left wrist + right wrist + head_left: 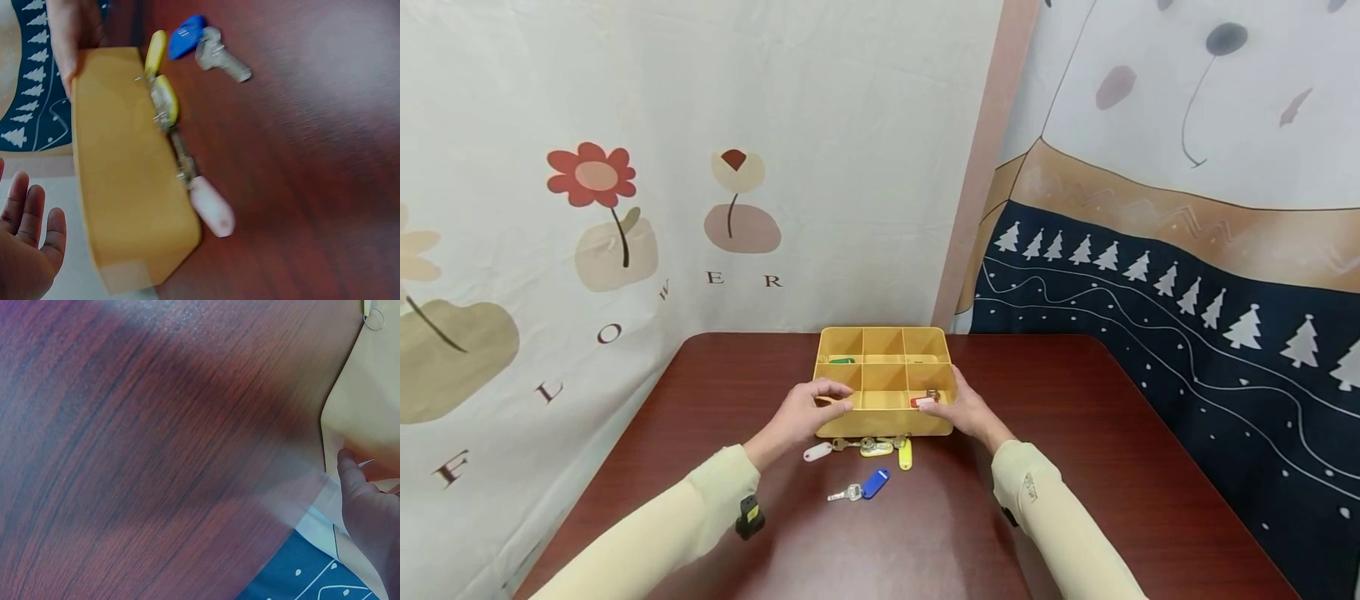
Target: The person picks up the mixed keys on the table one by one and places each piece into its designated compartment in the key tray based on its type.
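A yellow six-compartment box (880,423) stands on the table. My right hand (967,410) grips its right side, the thumb by the front wall. Over the front left corner hovers my left hand (805,408); in the left wrist view its fingers (31,215) are loosely spread, apart from the box and holding nothing. A key with a red tag (921,402) lies in the front right compartment, and a green tag (842,361) in the back left one. Along the front wall lie keys with a white tag (817,452) and yellow tags (906,455).
Nearer to me on the table (737,575) lies a key with a blue tag (875,483), apart from the others. Behind the table hangs a flower-printed cloth (850,167); a dark blue tree-printed cloth (1150,333) borders the right side.
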A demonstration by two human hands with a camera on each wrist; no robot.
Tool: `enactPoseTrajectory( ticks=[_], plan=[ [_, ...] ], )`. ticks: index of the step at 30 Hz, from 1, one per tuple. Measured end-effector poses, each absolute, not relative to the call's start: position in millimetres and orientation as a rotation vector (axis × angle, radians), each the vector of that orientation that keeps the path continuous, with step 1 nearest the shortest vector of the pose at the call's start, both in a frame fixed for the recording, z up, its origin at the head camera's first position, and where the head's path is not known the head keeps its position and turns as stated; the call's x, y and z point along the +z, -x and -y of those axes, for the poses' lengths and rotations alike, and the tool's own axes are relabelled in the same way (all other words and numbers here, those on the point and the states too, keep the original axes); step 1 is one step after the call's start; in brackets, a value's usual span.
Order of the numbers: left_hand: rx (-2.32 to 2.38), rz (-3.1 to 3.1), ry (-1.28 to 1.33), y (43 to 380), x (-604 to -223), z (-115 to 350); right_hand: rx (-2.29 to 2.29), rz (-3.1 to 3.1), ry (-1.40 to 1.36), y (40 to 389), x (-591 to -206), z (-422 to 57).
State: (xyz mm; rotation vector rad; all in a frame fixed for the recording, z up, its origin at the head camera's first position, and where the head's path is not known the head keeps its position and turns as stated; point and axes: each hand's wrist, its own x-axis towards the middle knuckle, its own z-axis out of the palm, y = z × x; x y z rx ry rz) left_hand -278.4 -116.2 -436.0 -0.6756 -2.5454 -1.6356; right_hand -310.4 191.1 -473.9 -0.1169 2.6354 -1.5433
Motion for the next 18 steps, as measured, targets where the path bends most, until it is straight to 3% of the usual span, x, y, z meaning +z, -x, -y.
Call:
enactPoseTrajectory(
  ticks=[18],
  plan=[
    [-1.592,2.652,0.818,239.5,-483.7,113.4,-1.565,-2.612,0.135,310.5,-475.4,-192.7]
  ],
)
